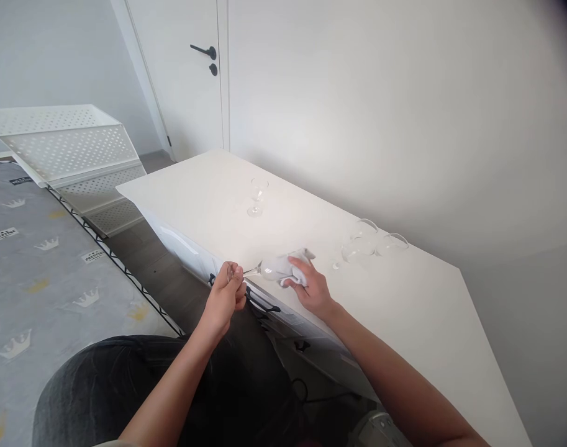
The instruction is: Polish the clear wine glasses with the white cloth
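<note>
A: What's closest?

B: Dark jeans (110,385) along the bottom of the frame, with both forearms reaching up past them.

A: And the hands?

B: Near the middle, the left hand (223,292) grips the stem of a clear wine glass (270,269) towards its foot. The glass lies sideways, bowl pointing right. The right hand (315,289) clasps a white cloth (302,259) against that bowl.

A: Where is that happening?

B: Over the front edge of a white cabinet top (418,310).

A: Other glassware?

B: Clear glasses (359,248) right of centre (so faint that I can't tell how they stand), and one upright stemmed glass (254,211) above centre.

A: Beyond?

B: A crown-printed mattress (82,273) fills the lower left; past it, a white perforated rack (69,155) at upper left, then a white door (181,93) with a black handle (204,51) at the top.
</note>
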`<state>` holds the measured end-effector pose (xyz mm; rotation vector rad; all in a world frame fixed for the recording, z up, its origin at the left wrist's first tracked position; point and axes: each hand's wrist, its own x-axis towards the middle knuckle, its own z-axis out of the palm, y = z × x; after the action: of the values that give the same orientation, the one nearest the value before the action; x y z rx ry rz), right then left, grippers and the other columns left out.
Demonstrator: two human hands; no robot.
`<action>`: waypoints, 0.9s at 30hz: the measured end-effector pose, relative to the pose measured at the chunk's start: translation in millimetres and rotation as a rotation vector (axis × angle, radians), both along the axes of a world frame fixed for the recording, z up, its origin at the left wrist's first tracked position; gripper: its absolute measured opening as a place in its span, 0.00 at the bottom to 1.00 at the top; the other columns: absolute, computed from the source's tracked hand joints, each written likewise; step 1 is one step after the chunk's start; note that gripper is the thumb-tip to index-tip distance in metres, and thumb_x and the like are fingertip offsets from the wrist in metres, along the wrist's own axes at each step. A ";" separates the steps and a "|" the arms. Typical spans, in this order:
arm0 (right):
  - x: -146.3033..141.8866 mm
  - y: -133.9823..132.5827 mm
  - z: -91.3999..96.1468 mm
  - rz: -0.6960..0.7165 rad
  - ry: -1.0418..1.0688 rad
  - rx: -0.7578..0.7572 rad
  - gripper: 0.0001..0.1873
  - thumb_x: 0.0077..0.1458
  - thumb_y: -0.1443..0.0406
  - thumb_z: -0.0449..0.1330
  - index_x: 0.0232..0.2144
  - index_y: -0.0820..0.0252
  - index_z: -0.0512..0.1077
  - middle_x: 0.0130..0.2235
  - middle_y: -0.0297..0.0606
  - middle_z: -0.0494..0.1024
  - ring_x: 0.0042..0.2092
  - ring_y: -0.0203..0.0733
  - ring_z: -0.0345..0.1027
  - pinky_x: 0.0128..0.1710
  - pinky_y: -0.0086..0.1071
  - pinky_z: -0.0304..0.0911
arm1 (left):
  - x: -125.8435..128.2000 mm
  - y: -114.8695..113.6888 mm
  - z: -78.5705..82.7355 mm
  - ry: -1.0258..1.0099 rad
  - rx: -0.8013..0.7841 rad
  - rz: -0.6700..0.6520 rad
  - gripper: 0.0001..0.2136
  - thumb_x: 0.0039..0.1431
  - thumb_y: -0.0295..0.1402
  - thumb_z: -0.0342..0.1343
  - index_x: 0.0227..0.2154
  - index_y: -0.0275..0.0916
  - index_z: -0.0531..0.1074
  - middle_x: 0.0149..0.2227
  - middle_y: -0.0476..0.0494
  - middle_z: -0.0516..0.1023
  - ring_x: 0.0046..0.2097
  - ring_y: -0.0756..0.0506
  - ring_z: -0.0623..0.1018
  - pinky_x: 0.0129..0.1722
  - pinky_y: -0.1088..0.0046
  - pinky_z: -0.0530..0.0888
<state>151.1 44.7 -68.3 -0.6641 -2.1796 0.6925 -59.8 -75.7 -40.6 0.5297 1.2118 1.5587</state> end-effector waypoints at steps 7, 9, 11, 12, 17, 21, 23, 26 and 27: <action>-4.3 2.3 20.6 0.035 0.374 -0.653 0.33 0.66 0.49 0.51 0.69 0.49 0.56 0.61 0.45 0.71 0.59 0.50 0.70 0.57 0.46 0.69 | 11.6 -1.8 8.1 -0.210 0.112 0.102 0.21 0.62 0.45 0.65 0.32 0.41 0.57 0.29 0.56 0.51 0.24 0.56 0.53 0.20 0.83 0.51; -6.0 3.7 23.6 0.232 0.315 -0.831 0.36 0.62 0.51 0.54 0.69 0.53 0.57 0.57 0.45 0.74 0.56 0.51 0.72 0.54 0.45 0.71 | 15.8 -1.8 8.3 -0.218 0.121 0.053 0.21 0.63 0.47 0.64 0.33 0.41 0.58 0.29 0.56 0.51 0.24 0.56 0.52 0.19 0.83 0.51; -6.8 4.3 23.8 0.306 0.285 -0.921 0.42 0.58 0.55 0.59 0.71 0.53 0.55 0.54 0.44 0.76 0.52 0.51 0.73 0.51 0.43 0.71 | 18.3 -1.4 6.9 -0.244 0.096 0.025 0.22 0.62 0.48 0.64 0.32 0.41 0.57 0.29 0.56 0.51 0.24 0.56 0.50 0.19 0.83 0.49; -6.7 4.4 23.2 0.302 0.293 -0.932 0.43 0.57 0.56 0.61 0.72 0.52 0.53 0.53 0.43 0.76 0.51 0.50 0.73 0.50 0.42 0.70 | 18.7 -1.3 5.9 -0.260 0.082 0.015 0.23 0.62 0.48 0.64 0.32 0.41 0.56 0.29 0.56 0.50 0.24 0.56 0.50 0.19 0.83 0.48; -0.9 5.1 16.7 0.284 0.316 -0.736 0.51 0.49 0.48 0.72 0.69 0.49 0.58 0.56 0.43 0.74 0.53 0.51 0.72 0.53 0.41 0.68 | 19.4 -3.2 3.0 -0.311 0.015 -0.181 0.24 0.62 0.50 0.64 0.31 0.41 0.54 0.30 0.56 0.51 0.24 0.56 0.48 0.18 0.83 0.46; 3.7 4.9 13.4 0.425 0.230 -0.768 0.57 0.34 0.48 0.79 0.64 0.50 0.63 0.46 0.42 0.78 0.43 0.51 0.75 0.43 0.40 0.71 | 27.8 -5.3 1.0 -0.415 -0.142 -0.391 0.24 0.59 0.48 0.66 0.32 0.41 0.55 0.30 0.56 0.53 0.23 0.58 0.47 0.18 0.83 0.41; 3.4 4.0 15.4 0.459 0.259 -0.829 0.66 0.30 0.48 0.80 0.70 0.48 0.56 0.44 0.40 0.78 0.39 0.48 0.74 0.40 0.39 0.70 | 32.9 -5.4 -1.9 -0.416 -0.168 -0.397 0.24 0.57 0.45 0.67 0.31 0.41 0.55 0.30 0.56 0.53 0.23 0.58 0.48 0.18 0.83 0.41; 1.0 3.3 21.1 0.417 0.327 -0.875 0.71 0.32 0.44 0.78 0.73 0.45 0.49 0.49 0.41 0.76 0.41 0.46 0.73 0.42 0.38 0.69 | 37.3 -4.7 -8.0 -0.256 -0.082 -0.232 0.22 0.60 0.47 0.64 0.31 0.42 0.55 0.28 0.57 0.52 0.23 0.56 0.48 0.19 0.81 0.44; 0.2 3.2 22.8 0.375 0.350 -0.852 0.67 0.35 0.44 0.77 0.72 0.45 0.51 0.51 0.41 0.76 0.42 0.46 0.73 0.42 0.37 0.69 | 37.4 -4.4 -9.8 -0.172 -0.038 -0.151 0.21 0.61 0.48 0.63 0.32 0.42 0.56 0.28 0.57 0.52 0.23 0.56 0.48 0.19 0.80 0.45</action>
<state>151.3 48.0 -45.5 -0.4765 -1.6368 1.8312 -22.4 -80.2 -50.5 0.4425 1.0443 1.4202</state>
